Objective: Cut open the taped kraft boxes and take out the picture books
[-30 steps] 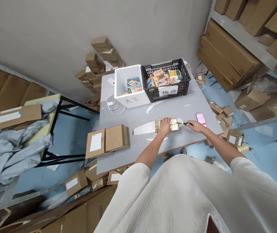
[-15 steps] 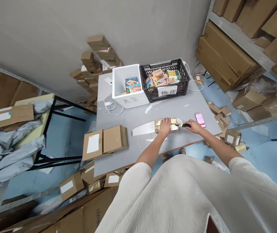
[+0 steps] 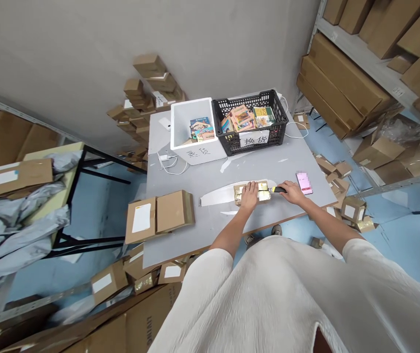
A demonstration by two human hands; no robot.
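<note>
A small taped cardboard box point(image 3: 263, 195) lies near the front edge of the grey table point(image 3: 210, 218). My left hand point(image 3: 249, 195) rests flat on its top, fingers stretched out. In my right hand point(image 3: 291, 191) is a utility knife point(image 3: 278, 189) with a black and yellow handle, its tip at the box's right end along the middle seam. Under and beside the box stretches a white strip point(image 3: 219, 196). A phone with a pink screen point(image 3: 304, 183) lies just beyond my right hand.
At the table's back stand a white foam box point(image 3: 202, 153) and a black crate point(image 3: 228, 147), both with books inside. Two cardboard boxes point(image 3: 175, 212) sit at the left edge. Cartons lie on the floor; a shelf point(image 3: 360, 46) rises at right.
The knife has drawn slightly to the right, toward the box's right end, with my right hand. My left hand has stayed on the box, moving very little.
</note>
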